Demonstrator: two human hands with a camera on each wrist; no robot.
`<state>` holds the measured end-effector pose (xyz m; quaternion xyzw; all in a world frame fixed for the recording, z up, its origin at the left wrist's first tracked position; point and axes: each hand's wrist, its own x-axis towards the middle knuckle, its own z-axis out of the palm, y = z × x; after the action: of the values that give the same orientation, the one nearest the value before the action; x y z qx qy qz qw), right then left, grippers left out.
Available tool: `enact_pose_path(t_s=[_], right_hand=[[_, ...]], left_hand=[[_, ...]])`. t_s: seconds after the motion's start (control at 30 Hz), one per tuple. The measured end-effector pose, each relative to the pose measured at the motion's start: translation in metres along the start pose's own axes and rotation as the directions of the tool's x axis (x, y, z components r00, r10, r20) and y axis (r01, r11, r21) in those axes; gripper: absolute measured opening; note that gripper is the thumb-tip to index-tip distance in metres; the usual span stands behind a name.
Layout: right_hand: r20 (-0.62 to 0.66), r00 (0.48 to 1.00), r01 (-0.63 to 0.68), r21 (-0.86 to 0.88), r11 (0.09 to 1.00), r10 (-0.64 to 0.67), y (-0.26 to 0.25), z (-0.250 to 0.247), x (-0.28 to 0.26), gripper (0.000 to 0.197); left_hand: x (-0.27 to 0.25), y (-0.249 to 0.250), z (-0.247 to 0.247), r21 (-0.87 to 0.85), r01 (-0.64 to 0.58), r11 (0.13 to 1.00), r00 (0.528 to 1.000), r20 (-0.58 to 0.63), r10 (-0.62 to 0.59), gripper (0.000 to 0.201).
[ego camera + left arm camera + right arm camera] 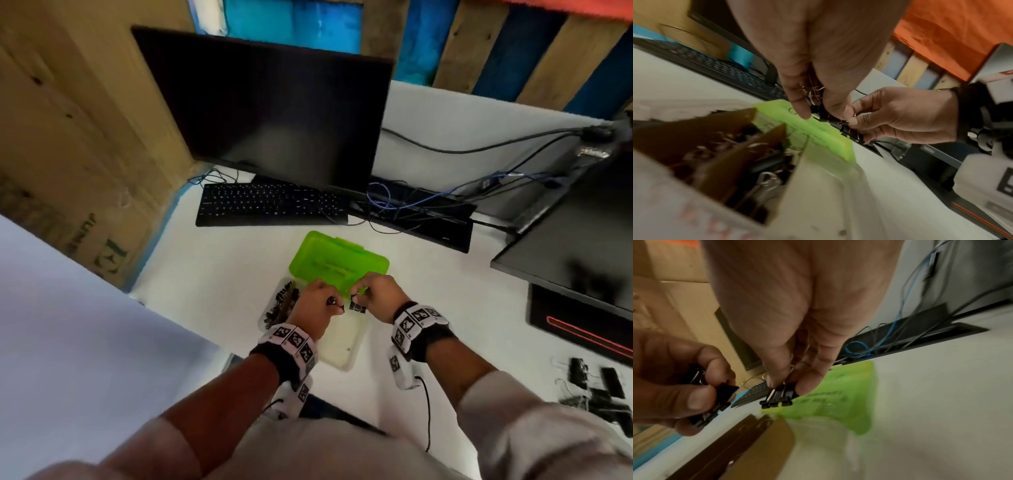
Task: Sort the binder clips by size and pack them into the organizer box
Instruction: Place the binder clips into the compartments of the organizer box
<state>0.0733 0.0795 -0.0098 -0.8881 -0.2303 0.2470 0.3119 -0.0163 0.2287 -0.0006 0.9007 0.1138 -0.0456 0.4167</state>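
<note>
The clear organizer box (342, 346) stands open on the white desk, its green lid (339, 263) folded back. Brown dividers (740, 154) split its left end, where several black binder clips (284, 301) lie. Both hands hover over the box's far edge, close together. My left hand (325, 301) grips a bunch of black clips (715, 402) with wire handles (813, 95). My right hand (363, 298) pinches a short row of small black clips (777, 397) between thumb and fingers. The box's right part shows bare.
More loose black clips (599, 394) lie on the desk at the right. A keyboard (270, 205), a monitor (274, 113) and a cable tray with wires (411, 209) stand behind the box. A second monitor (582, 246) is at the right.
</note>
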Motion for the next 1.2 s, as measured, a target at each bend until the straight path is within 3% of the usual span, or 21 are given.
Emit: enact_pose_path(t_s=[0.23,0.4,0.53,0.63,0.87,1.03,1.2], right_hand=[[0.208,0.967,0.179,-0.141,0.974,-0.148,-0.062,0.044,0.029,0.014],[0.27,0.95,0.199,-0.142,0.97,-0.155,-0.078,0.061,0.035,0.03],[0.265,0.956,0.151,-0.082,0.985,-0.125,-0.078,0.063,0.038,0.047],[0.233,0.967,0.125,-0.074,0.989,-0.105,-0.07,0.059,0.036,0.045],[0.169,0.977,0.159,-0.16,0.974,-0.131,-0.056,0.049,0.033,0.048],[0.261,0.932,0.318,-0.266,0.91,-0.25,-0.059,0.046,0.033,0.056],[0.327,0.916,0.342,-0.333,0.878,-0.233,-0.055,0.046,0.032,0.057]], left_hand=[[-0.032,-0.041,-0.032,-0.008,0.106,0.994,0.988,-0.109,-0.106,0.014],[-0.042,-0.052,-0.034,-0.023,0.122,0.992,0.992,-0.027,-0.122,0.014],[-0.043,-0.06,-0.026,-0.016,0.142,0.99,0.989,0.049,-0.141,0.014],[-0.044,-0.06,-0.02,0.001,0.149,0.989,0.985,0.088,-0.148,0.013],[-0.039,-0.061,-0.01,0.114,0.158,0.981,0.987,0.014,-0.161,0.022],[-0.035,-0.058,-0.008,0.113,0.147,0.983,0.989,0.016,-0.15,0.035],[-0.037,-0.061,-0.006,0.043,0.129,0.991,0.99,0.045,-0.131,0.071]])
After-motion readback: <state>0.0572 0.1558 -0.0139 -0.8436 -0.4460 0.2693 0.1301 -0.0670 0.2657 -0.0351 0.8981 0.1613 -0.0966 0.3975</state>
